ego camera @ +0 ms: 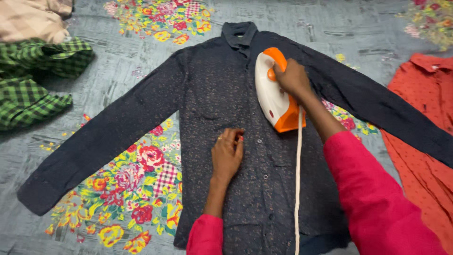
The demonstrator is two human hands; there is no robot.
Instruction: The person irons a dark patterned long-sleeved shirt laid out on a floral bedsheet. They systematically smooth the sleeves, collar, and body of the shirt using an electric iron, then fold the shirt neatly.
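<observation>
The right hand (293, 78) is closed around the handle of the white and orange iron (275, 92), which sits on the upper chest of the dark shirt (212, 94) spread flat on the flowered sheet (141, 184), while the left hand (227, 155) lies open, palm down, on the shirt front just below and left of the iron.

No packages, signs or screens in view. Only label-like item: a small greenish tag (241, 34) inside the collar of the dark shirt (212, 94), up and left of the right hand (292, 78), well above the left hand (227, 153). Too small to make out more.
</observation>
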